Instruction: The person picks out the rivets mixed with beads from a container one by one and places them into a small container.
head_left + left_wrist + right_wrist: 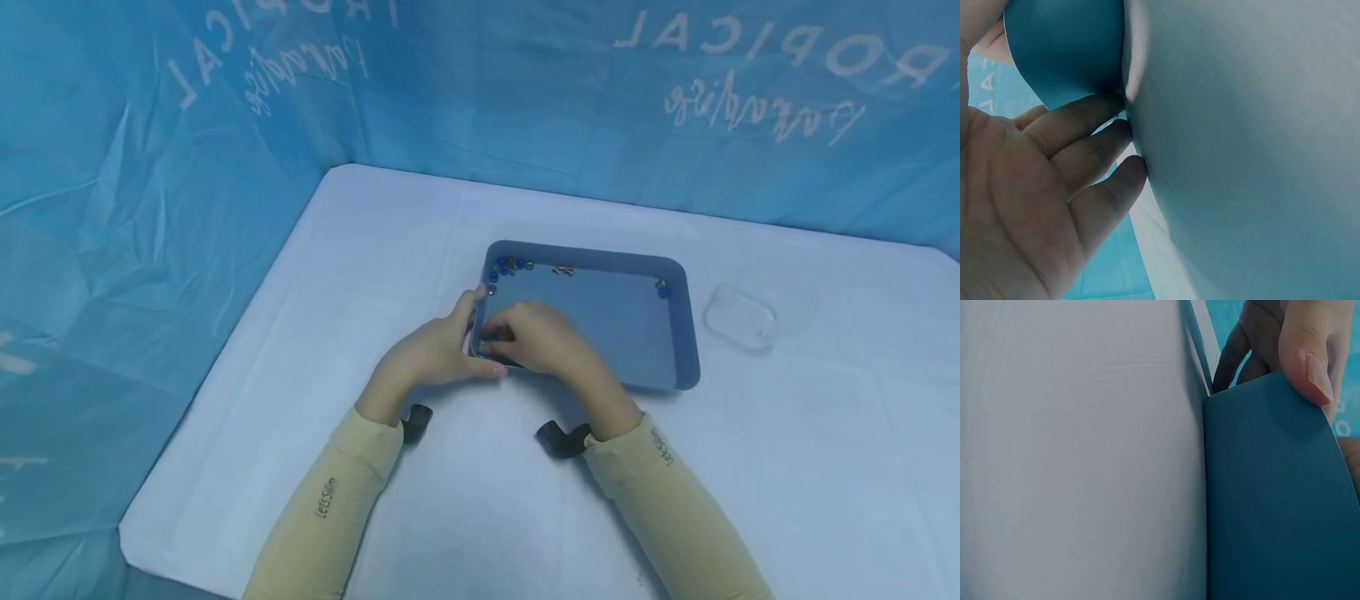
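A blue plastic tray [686,333] lies on the white-covered table [375,250]. My left hand [457,346] holds its near-left corner, thumb up along the left rim. In the left wrist view its fingers [1085,119] tuck under the tray [1066,50] where it meets the cloth [1247,150]. My right hand [536,337] reaches over the same corner from the near side. Its thumb [1307,356] presses the tray's outer wall [1272,506], and the other fingers are hidden behind the wall. Several small coloured beads [510,265] sit in the far-left corner.
A small reddish piece [562,269] lies at the tray's far wall, and a few beads [662,288] lie in the far-right corner. A clear plastic container [761,312] stands right of the tray. Blue printed sheeting [150,208] walls the table at the back and left.
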Demonstrator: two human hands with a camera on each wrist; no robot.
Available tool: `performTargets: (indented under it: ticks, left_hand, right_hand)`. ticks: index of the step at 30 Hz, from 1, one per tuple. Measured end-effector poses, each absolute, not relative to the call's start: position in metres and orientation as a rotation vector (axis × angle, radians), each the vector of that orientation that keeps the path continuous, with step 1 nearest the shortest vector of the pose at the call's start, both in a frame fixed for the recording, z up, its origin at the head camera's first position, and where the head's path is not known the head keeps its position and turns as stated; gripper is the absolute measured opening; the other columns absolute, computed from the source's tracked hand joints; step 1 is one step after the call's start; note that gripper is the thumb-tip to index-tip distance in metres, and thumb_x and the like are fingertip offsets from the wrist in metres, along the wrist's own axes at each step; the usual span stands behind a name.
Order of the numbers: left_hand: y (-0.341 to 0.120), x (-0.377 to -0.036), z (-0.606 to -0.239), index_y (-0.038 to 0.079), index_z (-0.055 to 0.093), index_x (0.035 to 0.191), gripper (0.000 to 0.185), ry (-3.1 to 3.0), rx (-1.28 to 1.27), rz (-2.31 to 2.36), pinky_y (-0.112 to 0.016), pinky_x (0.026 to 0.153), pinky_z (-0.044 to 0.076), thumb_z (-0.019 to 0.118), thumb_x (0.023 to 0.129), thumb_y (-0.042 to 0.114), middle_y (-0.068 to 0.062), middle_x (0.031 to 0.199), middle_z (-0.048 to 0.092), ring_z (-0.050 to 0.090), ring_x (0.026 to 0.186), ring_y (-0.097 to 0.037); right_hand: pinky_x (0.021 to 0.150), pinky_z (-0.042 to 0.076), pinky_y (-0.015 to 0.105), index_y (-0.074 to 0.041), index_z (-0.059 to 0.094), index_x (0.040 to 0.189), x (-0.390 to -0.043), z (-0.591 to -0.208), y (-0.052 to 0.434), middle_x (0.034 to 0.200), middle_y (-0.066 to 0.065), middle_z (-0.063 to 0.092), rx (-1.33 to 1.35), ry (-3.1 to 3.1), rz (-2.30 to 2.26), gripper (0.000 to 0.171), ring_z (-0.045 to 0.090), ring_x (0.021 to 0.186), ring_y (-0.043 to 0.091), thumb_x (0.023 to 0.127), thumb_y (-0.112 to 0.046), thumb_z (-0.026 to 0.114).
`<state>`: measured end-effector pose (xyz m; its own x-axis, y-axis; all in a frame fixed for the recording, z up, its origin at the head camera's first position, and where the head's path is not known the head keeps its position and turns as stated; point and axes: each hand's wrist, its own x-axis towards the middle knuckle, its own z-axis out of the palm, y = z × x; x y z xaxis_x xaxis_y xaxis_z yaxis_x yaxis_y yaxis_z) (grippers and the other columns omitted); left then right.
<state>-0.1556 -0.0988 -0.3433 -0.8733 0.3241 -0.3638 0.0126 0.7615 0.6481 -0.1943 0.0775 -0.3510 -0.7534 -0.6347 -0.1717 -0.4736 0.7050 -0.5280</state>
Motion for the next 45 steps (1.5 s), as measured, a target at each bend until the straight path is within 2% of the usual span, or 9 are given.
performTargets:
  ticks: [4,7,9,17,22,26,31,40,45]
  left_hand:
    - [-0.099,-0.156,-0.344,0.030,-0.001,0.160,0.115,2.499,0.254,0.910,-0.055,0.104,0.045,0.078,0.080,0.056,-0.020,0.157,0.037,0.053,0.132,-0.040]
    - [-0.099,-0.156,-0.344,0.030,-0.001,0.160,0.116,2.502,0.253,0.906,-0.051,0.099,0.048,0.078,0.079,0.056,-0.021,0.151,0.046,0.060,0.122,-0.037]
    - [-0.099,-0.156,-0.344,0.030,-0.002,0.160,0.116,2.501,0.255,0.905,-0.050,0.098,0.048,0.078,0.080,0.056,-0.020,0.151,0.047,0.062,0.120,-0.036]
    - [-0.099,-0.157,-0.343,0.030,-0.002,0.160,0.117,2.495,0.247,0.910,-0.054,0.105,0.045,0.078,0.079,0.056,-0.021,0.153,0.043,0.054,0.130,-0.040]
    - [-0.099,-0.157,-0.343,0.029,-0.002,0.160,0.117,2.493,0.253,0.919,-0.053,0.103,0.046,0.079,0.080,0.054,-0.022,0.150,0.048,0.057,0.126,-0.038]
    - [-0.099,-0.157,-0.343,0.029,-0.002,0.160,0.116,2.489,0.251,0.910,-0.053,0.102,0.047,0.078,0.080,0.055,-0.021,0.150,0.047,0.059,0.125,-0.037]
    - [-0.099,-0.157,-0.344,0.030,-0.002,0.160,0.116,2.487,0.241,0.906,-0.053,0.104,0.045,0.077,0.080,0.055,-0.019,0.156,0.040,0.054,0.131,-0.038]
    - [-0.100,-0.157,-0.343,0.030,-0.003,0.160,0.115,2.485,0.252,0.910,-0.053,0.104,0.045,0.077,0.081,0.055,-0.020,0.157,0.038,0.054,0.130,-0.040]
    - [-0.100,-0.157,-0.345,0.029,-0.002,0.160,0.114,2.482,0.256,0.924,-0.055,0.106,0.044,0.077,0.081,0.054,-0.020,0.157,0.036,0.051,0.133,-0.040]
  right_hand:
    - [0.069,0.054,0.029,-0.017,0.078,0.106,-0.194,-0.352,0.077,0.092,-0.004,0.076,-0.862,2.594,-0.643,0.018,0.064,0.070,0.006,0.093,-0.028,0.071]
    - [0.071,0.055,0.030,-0.016,0.078,0.105,-0.194,-0.353,0.076,0.091,-0.003,0.075,-0.856,2.616,-0.628,0.017,0.065,0.073,0.008,0.094,-0.027,0.071]
    - [0.073,0.055,0.031,-0.016,0.077,0.105,-0.195,-0.354,0.076,0.093,-0.002,0.075,-0.853,2.626,-0.628,0.016,0.067,0.077,0.010,0.094,-0.025,0.071]
    - [0.081,0.056,0.036,-0.014,0.075,0.109,-0.196,-0.352,0.081,0.101,0.002,0.074,-0.861,2.660,-0.628,0.016,0.068,0.090,0.017,0.093,-0.015,0.070]
    - [0.069,0.052,0.033,-0.015,0.073,0.101,-0.195,-0.351,0.080,0.088,-0.001,0.070,-0.853,2.683,-0.582,0.015,0.063,0.076,0.014,0.092,-0.026,0.073]
    - [0.065,0.050,0.030,-0.015,0.073,0.105,-0.194,-0.351,0.077,0.084,-0.003,0.068,-0.858,2.689,-0.544,0.023,0.061,0.072,0.012,0.090,-0.033,0.074]
    - [0.066,0.051,0.031,-0.015,0.073,0.106,-0.193,-0.352,0.072,0.085,-0.002,0.069,-0.865,2.704,-0.512,0.023,0.062,0.073,0.012,0.091,-0.032,0.073]
    - [0.063,0.050,0.030,-0.016,0.073,0.099,-0.193,-0.351,0.075,0.084,-0.002,0.069,-0.918,2.702,-0.535,0.013,0.060,0.070,0.012,0.094,-0.028,0.070]
    - [0.064,0.051,0.030,-0.014,0.073,0.103,-0.194,-0.343,0.084,0.084,-0.001,0.068,-0.948,2.681,-0.670,0.013,0.060,0.070,0.012,0.095,-0.024,0.069]
